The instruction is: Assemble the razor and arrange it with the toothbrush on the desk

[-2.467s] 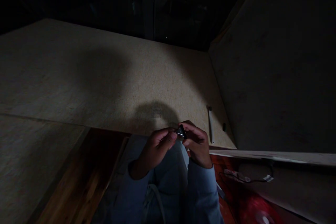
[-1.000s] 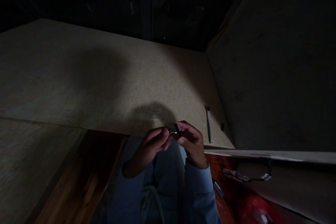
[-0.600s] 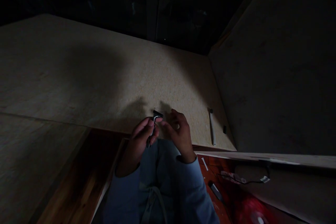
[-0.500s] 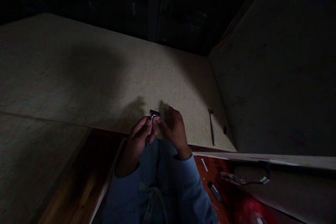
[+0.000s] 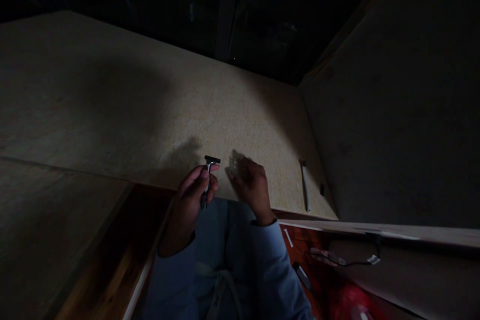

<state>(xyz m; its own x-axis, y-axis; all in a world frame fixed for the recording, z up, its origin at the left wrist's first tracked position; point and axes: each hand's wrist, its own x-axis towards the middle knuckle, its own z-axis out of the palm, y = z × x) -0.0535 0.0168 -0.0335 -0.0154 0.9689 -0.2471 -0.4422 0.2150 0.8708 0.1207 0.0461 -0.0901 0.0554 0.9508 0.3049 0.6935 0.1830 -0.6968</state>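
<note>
A razor with a black head and a shiny handle stands upright in my left hand, the fingers closed around its handle. My right hand is a little to the right, thumb and fingers closed on a small clear plastic piece, which looks like a razor cover. Dim light blurs its outline. A gap separates this piece from the razor head. Both hands are above the near edge of the pale tabletop.
Toward the right edge of the table lie a toothbrush and a small black piece. A dark grey panel rises on the right. Below are an open wooden drawer, a cable and a red bag.
My hands have moved apart. The razor has shifted left and turned more upright, and the clear piece now shows in my right hand, away from the razor head.
</note>
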